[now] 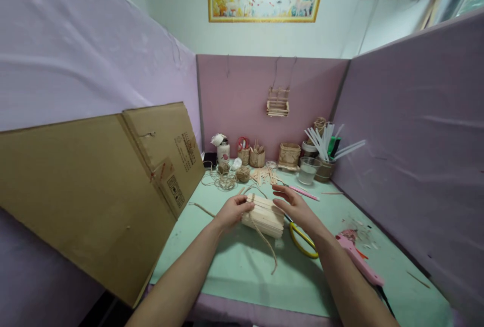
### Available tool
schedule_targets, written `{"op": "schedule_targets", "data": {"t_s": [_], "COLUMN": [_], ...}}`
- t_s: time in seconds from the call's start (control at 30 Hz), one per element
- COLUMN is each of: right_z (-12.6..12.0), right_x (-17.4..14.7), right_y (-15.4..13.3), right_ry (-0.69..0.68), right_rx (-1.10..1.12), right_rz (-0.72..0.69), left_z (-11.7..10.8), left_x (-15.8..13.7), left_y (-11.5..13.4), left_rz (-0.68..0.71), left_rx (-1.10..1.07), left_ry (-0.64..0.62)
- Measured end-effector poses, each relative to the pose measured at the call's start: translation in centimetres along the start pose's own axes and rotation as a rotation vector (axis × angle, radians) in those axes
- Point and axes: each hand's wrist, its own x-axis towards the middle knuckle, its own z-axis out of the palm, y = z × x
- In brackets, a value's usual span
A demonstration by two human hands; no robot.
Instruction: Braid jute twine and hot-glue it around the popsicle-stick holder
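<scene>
A rounded piece made of pale craft sticks (263,217) lies on its side above the table in front of me. Jute twine (269,247) runs round its left end, with one tail hanging toward me and another lying off to the left. My left hand (235,211) is closed on that left end, thumb and fingers pinching near the twine. At the right end, my right hand (297,208) has its fingers apart; the fingertips are close to the sticks or lightly touching them. Scissors with yellow handles (304,241) lie partly under my right hand and wrist.
A large cardboard sheet (102,191) leans at the left. A pink glue gun (359,259) lies at right. Toward the back are twine balls (242,173), loose craft sticks (264,175), a pink pen (304,193), a water cup (307,171) and a pot of glue sticks (324,169).
</scene>
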Motion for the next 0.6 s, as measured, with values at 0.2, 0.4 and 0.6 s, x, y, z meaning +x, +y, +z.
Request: {"op": "schedule_targets", "data": {"t_s": [0.2, 0.4, 0.6], "right_z": [1.1, 1.9, 3.3], "right_x": [-2.7, -4.4, -4.1], "right_y": [-1.5, -1.1, -0.6], "right_ry": [0.095, -0.056, 0.013], "right_rx": [-0.324, -0.535, -0.599], "right_rz": [-0.405, -0.59, -0.638], "left_z": [1.1, 2.3, 1.9], "left_x": [-0.5, -0.6, -0.7], "left_y": [0.7, 1.0, 0.4], "left_rz": [-0.074, -0.1, -0.047], "left_rx": [-0.113, -0.197, -0.061], "left_ry": [0.069, 0.099, 0.06]}}
